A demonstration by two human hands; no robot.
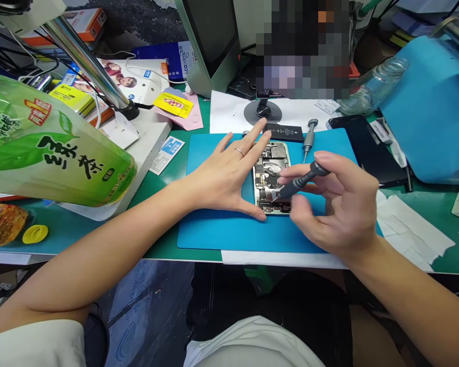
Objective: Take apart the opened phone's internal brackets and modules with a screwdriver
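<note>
An opened phone [272,176] with its circuit boards exposed lies on a blue mat [222,229]. My left hand [229,176] rests flat beside it, fingers spread, thumb and forefinger bracing the phone's left edge. My right hand [338,204] pinches a dark screwdriver [300,181], whose tip touches the lower part of the phone's insides.
A second screwdriver [309,137] and a black battery [285,132] lie at the mat's far edge. A black phone screen [371,148] sits to the right. A green tea bottle [42,142] stands close at left, beside a lamp arm [87,61]. A glass jar [371,84] is at back right.
</note>
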